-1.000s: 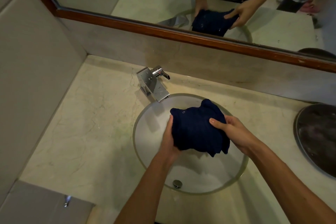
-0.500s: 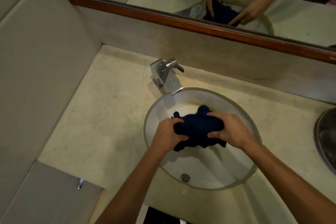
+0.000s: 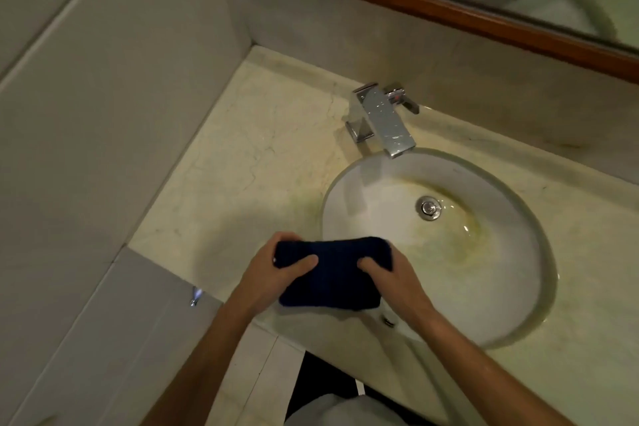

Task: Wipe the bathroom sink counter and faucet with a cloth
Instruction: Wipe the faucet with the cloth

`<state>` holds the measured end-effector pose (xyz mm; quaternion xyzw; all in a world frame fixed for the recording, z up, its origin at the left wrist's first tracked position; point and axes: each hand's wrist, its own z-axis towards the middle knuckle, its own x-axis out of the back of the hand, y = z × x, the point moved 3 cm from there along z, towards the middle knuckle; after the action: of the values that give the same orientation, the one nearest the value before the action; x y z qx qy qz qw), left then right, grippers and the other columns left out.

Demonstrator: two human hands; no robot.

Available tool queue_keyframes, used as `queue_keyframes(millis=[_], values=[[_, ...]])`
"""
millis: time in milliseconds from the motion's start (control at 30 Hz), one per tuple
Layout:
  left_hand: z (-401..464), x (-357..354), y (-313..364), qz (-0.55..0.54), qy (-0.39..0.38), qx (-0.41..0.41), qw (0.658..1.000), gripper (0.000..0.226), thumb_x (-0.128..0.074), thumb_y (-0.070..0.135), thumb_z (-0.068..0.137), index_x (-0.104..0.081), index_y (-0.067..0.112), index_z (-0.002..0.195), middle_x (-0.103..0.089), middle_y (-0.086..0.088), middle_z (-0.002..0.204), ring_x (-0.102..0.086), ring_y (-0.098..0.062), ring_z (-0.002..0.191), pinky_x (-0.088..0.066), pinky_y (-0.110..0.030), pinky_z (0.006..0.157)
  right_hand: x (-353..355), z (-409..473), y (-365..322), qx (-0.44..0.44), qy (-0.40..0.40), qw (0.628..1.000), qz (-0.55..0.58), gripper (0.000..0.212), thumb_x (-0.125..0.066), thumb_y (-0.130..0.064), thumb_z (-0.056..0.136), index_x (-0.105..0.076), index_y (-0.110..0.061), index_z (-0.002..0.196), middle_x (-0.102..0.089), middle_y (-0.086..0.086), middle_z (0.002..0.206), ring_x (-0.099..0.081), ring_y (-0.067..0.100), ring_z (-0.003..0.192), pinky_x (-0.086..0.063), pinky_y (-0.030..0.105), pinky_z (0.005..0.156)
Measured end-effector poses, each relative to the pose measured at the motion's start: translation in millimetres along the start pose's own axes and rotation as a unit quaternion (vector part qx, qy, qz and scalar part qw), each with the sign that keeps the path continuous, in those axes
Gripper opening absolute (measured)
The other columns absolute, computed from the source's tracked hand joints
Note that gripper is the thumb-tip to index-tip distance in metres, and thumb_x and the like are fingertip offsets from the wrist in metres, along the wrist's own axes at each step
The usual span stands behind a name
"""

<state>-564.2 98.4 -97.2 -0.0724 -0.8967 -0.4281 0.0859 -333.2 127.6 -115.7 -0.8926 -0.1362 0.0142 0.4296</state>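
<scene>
The folded cloth was dark navy. The counter was cream marble with faint grey veins. The round basin was white, stained yellowish-green around its chrome drain. The faucet was shiny chrome, and the mirror frame at the far side was reddish-brown wood.

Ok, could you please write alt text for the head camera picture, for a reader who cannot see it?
Two hands, left hand and right hand, hold a folded dark blue cloth above the near-left rim of a round white sink. A chrome faucet stands behind the sink on a pale marble counter, below a wood-framed mirror.
</scene>
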Motion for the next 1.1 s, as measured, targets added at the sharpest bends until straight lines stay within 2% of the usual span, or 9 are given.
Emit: queue_keyframes(millis=[167,300,400,600,733,833,933,1033,1100], values=[[-30.4,-24.1,-56.5,0.206,0.196,0.013,0.959,0.05,-0.066,0.076,0.077,-0.052,0.032,0.096,-0.059,0.015,0.094,-0.062,-0.006,0.085,-0.054,-0.031,0.071,-42.6,-26.7,42.3,0.06,0.063,0.98,-0.179,0.054,-0.08,-0.064,0.073,-0.057,-0.026,0.105,-0.066,-0.015,0.095,-0.065,0.001,0.084,-0.057,0.026,0.069],[-8.0,-33.6,-75.1,0.325,0.312,-0.064,0.891,0.052,-0.05,0.069,0.094,-0.059,0.019,0.1,-0.056,0.002,0.098,-0.057,-0.02,0.089,-0.049,-0.036,0.077,-65.2,-5.6,43.5,0.182,0.152,0.93,-0.281,0.047,-0.075,-0.059,0.082,-0.058,-0.018,0.099,-0.063,-0.006,0.088,-0.061,0.006,0.069,-0.048,0.021,0.054],[28.3,-20.4,-63.2,0.335,0.372,-0.081,0.862,0.054,-0.045,0.065,0.095,-0.059,0.013,0.1,-0.058,-0.005,0.099,-0.058,-0.026,0.091,-0.048,-0.039,0.08,-79.8,26.7,17.0,0.235,0.185,0.906,-0.299,0.043,-0.071,-0.058,0.088,-0.061,-0.017,0.097,-0.065,-0.004,0.091,-0.064,0.013,0.07,-0.052,0.029,0.054],[143.9,16.5,16.5,0.366,0.383,-0.126,0.839,0.06,-0.039,0.067,0.095,-0.059,0.012,0.105,-0.059,-0.009,0.106,-0.057,-0.029,0.097,-0.044,-0.039,0.083,-87.7,115.8,-56.9,0.23,0.328,0.881,-0.253,0.049,-0.072,-0.062,0.085,-0.064,-0.014,0.097,-0.07,0.001,0.085,-0.066,0.02,0.068,-0.048,0.029,0.058],[207.2,13.1,73.8,0.435,0.349,-0.166,0.813,0.058,-0.039,0.069,0.097,-0.056,0.015,0.109,-0.057,-0.005,0.109,-0.056,-0.024,0.099,-0.043,-0.035,0.083,-74.9,161.5,-81.0,0.146,0.42,0.886,-0.13,0.061,-0.072,-0.067,0.081,-0.069,-0.01,0.102,-0.074,0.007,0.091,-0.07,0.027,0.082,-0.05,0.032,0.069],[228.3,-0.6,93.5,0.443,0.346,-0.194,0.804,0.057,-0.038,0.069,0.097,-0.056,0.016,0.109,-0.058,-0.003,0.107,-0.056,-0.021,0.096,-0.042,-0.033,0.079,-56.8,185.2,-83.9,0.087,0.434,0.891,-0.103,0.069,-0.07,-0.071,0.079,-0.07,-0.009,0.11,-0.075,0.009,0.104,-0.07,0.028,0.096,-0.054,0.034,0.081],[225.9,-11.5,92.4,0.429,0.366,-0.182,0.806,0.057,-0.035,0.069,0.097,-0.054,0.016,0.105,-0.057,-0.002,0.102,-0.056,-0.019,0.091,-0.043,-0.032,0.074,-44.5,188.6,-86.4,0.058,0.42,0.899,-0.111,0.072,-0.068,-0.074,0.079,-0.068,-0.015,0.121,-0.073,0.002,0.117,-0.067,0.019,0.107,-0.045,0.02,0.086],[209.2,-38.0,86.0,0.4,0.363,-0.181,0.822,0.051,-0.037,0.064,0.1,-0.053,0.016,0.103,-0.057,-0.003,0.1,-0.056,-0.021,0.089,-0.046,-0.034,0.075,-23.5,173.8,-76.0,0.043,0.419,0.906,-0.038,0.062,-0.08,-0.066,0.073,-0.073,-0.02,0.114,-0.071,-0.013,0.1,-0.065,0.006,0.092,-0.04,0.005,0.072],[194.5,-64.1,87.5,0.383,0.351,-0.183,0.835,0.047,-0.044,0.061,0.099,-0.053,0.015,0.103,-0.056,-0.003,0.1,-0.056,-0.022,0.089,-0.046,-0.035,0.077,-1.3,163.1,-63.7,0.054,0.417,0.907,-0.026,0.051,-0.084,-0.061,0.069,-0.076,-0.019,0.096,-0.071,-0.009,0.085,-0.067,0.01,0.078,-0.05,0.018,0.066]])
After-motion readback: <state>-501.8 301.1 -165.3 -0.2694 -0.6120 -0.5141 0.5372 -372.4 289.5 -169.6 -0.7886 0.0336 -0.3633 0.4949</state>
